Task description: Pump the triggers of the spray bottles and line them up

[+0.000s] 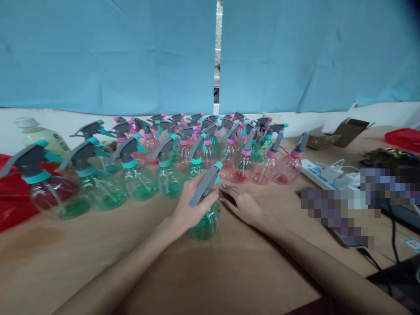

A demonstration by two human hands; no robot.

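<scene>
My left hand (193, 199) is wrapped round the neck of a green spray bottle (205, 225), which stands upright at the middle of the wooden table (157, 271). Its grey trigger head (206, 186) with a turquoise nozzle shows above the fingers. Just right of that bottle, my right hand (242, 204) rests low on the table, fingers stretched out toward it, with nothing visible in them. Behind both hands stand several green bottles (139, 183) with turquoise collars and several pink bottles (288, 168) with pink collars.
A white power strip (320, 175) with plugs and a phone (344, 232) on a cable lie at the right. Farther back are an open cardboard box (351, 131) and red plastic (403, 138). At the left are more red plastic (15, 205) and a large pale bottle (41, 138).
</scene>
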